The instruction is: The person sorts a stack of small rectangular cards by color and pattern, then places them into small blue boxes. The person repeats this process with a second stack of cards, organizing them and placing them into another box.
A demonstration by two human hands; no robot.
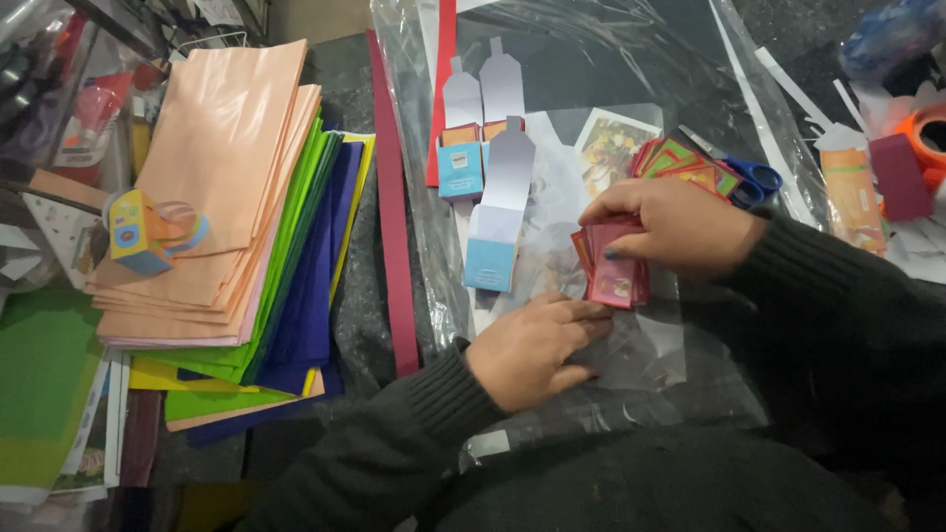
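Head view looking down, and the right hand is curled over a small stack of red cards, fingers pinching it along the top edge with the thumb tucked under, so the stack sits just right of centre on the clear plastic sheet. The left hand lies flat just near of it, fingers together and pressing on the plastic, fingertips almost touching the bottom of the stack. More of the same red cards are fanned out a bit farther away, right beside blue-handled scissors. To the left of the hands there are flattened little blue and white box blanks, and well off to the left a big pile of coloured paper sheets with a small yellow box on top. Orange tape roll sits at the far right. If you're squaring up a stack like this, I'd say keep the pinch light and tap the edges against the flat hand, because glossy cards on slippery plastic will probably skate and fan out if you squeeze from only one side.
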